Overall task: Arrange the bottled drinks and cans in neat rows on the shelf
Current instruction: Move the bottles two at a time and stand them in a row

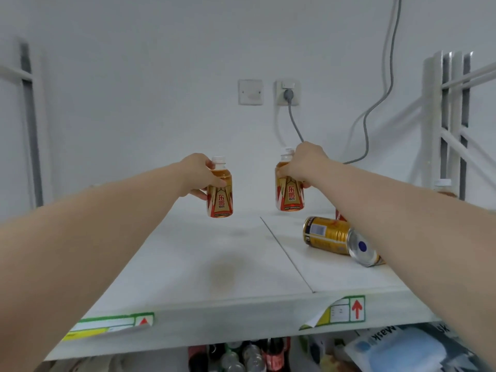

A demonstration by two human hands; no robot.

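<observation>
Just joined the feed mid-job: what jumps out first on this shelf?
Two matching gold-and-red drink bottles at mid-shelf, one in the left hand, one in the right hand. Right of them, a gold can lies on its side on the white shelf, partly behind the right forearm.

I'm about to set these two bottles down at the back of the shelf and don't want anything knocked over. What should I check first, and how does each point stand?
1. Left hand grips the left bottle firmly: ok, fingers wrap its upper part.
2. Right hand grips the right bottle: ok, held near the shoulder.
3. Both bottles upright: ok.
4. Shelf bare beneath the bottles: ok.
5. Gold can standing in a row: not ok, it lies on its side under the right forearm.
6. Bottle at the far right in line: cannot tell, the arm hides most of it.
</observation>
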